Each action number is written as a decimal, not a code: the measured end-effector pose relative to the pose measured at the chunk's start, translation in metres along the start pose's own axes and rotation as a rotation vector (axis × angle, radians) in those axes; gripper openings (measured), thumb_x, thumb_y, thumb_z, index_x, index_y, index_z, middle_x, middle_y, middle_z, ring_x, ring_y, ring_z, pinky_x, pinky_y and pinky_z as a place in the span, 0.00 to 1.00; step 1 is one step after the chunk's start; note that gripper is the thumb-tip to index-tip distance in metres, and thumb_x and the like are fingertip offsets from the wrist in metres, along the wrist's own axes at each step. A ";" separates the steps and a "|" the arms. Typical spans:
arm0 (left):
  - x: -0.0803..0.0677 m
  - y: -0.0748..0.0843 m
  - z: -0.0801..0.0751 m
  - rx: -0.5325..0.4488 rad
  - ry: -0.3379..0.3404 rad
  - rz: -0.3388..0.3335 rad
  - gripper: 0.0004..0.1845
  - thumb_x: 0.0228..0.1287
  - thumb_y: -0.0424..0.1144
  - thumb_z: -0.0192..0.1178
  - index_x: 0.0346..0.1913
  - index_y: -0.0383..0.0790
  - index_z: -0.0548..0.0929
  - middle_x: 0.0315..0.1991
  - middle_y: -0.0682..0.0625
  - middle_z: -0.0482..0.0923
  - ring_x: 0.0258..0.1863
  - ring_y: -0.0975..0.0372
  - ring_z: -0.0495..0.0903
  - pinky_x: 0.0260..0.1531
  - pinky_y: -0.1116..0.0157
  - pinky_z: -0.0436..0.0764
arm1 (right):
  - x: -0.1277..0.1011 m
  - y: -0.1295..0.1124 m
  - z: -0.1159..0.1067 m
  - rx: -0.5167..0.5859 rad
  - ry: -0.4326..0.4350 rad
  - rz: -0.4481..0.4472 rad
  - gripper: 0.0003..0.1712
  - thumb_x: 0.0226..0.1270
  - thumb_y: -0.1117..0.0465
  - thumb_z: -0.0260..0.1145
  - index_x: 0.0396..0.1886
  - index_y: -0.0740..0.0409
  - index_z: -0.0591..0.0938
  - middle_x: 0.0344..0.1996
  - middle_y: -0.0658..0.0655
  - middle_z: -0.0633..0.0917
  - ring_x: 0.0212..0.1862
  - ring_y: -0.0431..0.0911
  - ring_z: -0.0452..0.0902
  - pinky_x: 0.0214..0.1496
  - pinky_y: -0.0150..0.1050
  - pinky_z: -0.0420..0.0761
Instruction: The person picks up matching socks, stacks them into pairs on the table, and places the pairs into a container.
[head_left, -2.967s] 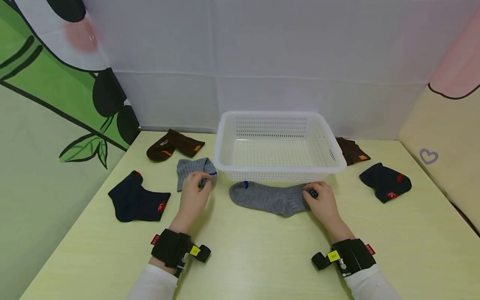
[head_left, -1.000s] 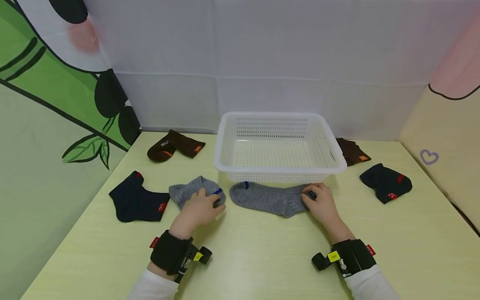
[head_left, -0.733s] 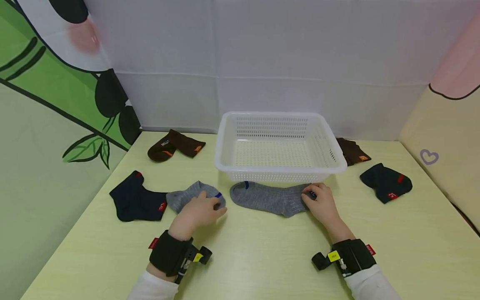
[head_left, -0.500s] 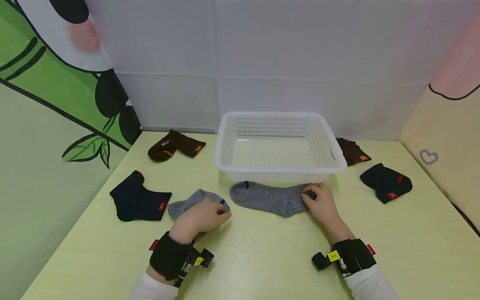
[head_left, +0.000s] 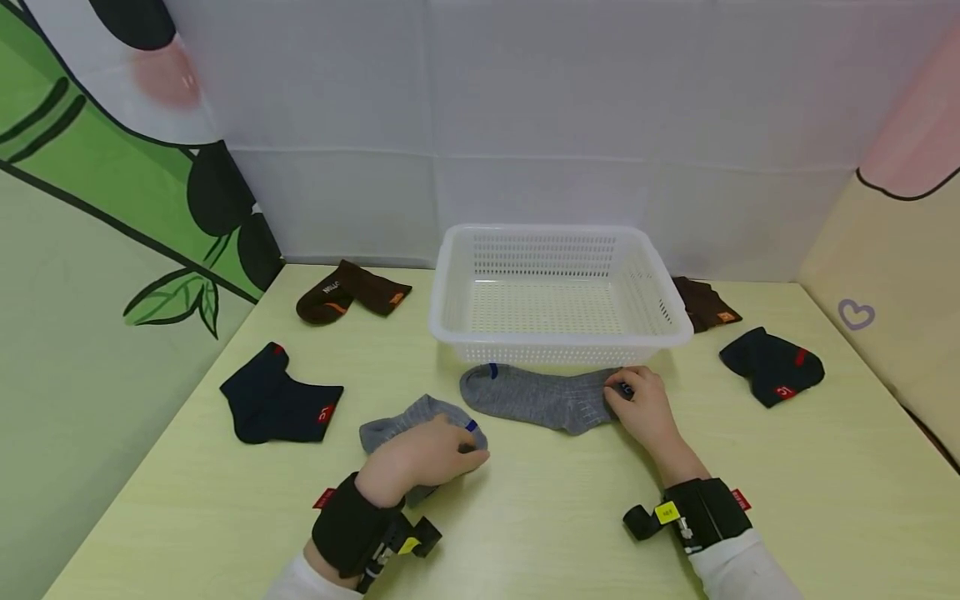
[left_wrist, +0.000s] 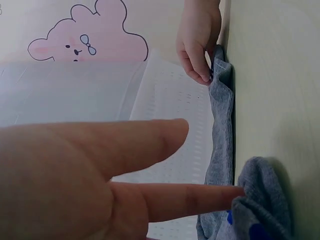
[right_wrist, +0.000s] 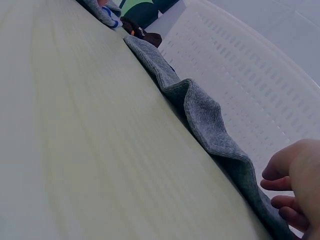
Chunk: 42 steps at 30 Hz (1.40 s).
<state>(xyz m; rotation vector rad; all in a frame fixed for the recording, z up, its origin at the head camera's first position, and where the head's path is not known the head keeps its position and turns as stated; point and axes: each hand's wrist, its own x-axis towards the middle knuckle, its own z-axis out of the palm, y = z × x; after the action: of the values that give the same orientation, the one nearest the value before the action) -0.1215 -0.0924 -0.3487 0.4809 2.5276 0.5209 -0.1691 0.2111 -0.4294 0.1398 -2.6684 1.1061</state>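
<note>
A grey sock (head_left: 532, 396) lies flat just in front of the white basket (head_left: 558, 340). My right hand (head_left: 641, 404) pinches its cuff end at the right, fingers curled on the fabric (right_wrist: 292, 197). A second grey sock (head_left: 408, 419) with a blue mark lies bunched up nearer to me, close to the flat sock's toe. My left hand (head_left: 420, 458) lies over it and grips it. In the left wrist view a fingertip (left_wrist: 235, 192) digs into the bunched sock (left_wrist: 265, 200), with the flat sock (left_wrist: 222, 130) and the right hand (left_wrist: 197, 40) beyond.
A brown sock (head_left: 348, 292) and a navy sock (head_left: 277, 404) lie at the left of the table. Another brown sock (head_left: 705, 304) and another navy sock (head_left: 772, 362) lie at the right. The basket holds nothing. A curtain wall stands right behind it.
My left hand has pulled the bunched grey sock from beside the basket's left corner toward me and to the right. The right hand and the flat sock have stayed put.
</note>
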 end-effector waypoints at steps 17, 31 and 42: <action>-0.003 0.013 0.007 0.011 -0.089 0.091 0.13 0.68 0.51 0.53 0.32 0.47 0.77 0.27 0.53 0.74 0.65 0.44 0.65 0.41 0.56 0.66 | -0.009 -0.029 0.010 0.132 0.214 -0.101 0.02 0.57 0.73 0.63 0.28 0.67 0.82 0.31 0.63 0.82 0.36 0.52 0.76 0.39 0.41 0.74; -0.002 0.019 0.014 0.075 -0.094 0.083 0.25 0.67 0.56 0.51 0.59 0.44 0.76 0.58 0.43 0.76 0.66 0.45 0.64 0.58 0.51 0.69 | -0.048 -0.097 0.034 0.255 -0.465 -0.166 0.05 0.65 0.63 0.62 0.37 0.59 0.82 0.31 0.51 0.82 0.30 0.36 0.73 0.32 0.32 0.74; -0.006 0.027 0.018 0.060 -0.118 0.122 0.24 0.68 0.54 0.51 0.60 0.45 0.75 0.63 0.38 0.69 0.61 0.47 0.70 0.49 0.57 0.74 | -0.049 -0.090 0.043 0.184 -0.595 -0.190 0.08 0.64 0.61 0.64 0.40 0.58 0.82 0.34 0.52 0.76 0.29 0.35 0.68 0.29 0.31 0.72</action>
<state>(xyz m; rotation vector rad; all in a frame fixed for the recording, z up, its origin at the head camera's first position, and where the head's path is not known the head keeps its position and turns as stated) -0.1012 -0.0672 -0.3485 0.6722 2.4168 0.4489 -0.1137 0.1167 -0.4099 0.8604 -2.9440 1.4179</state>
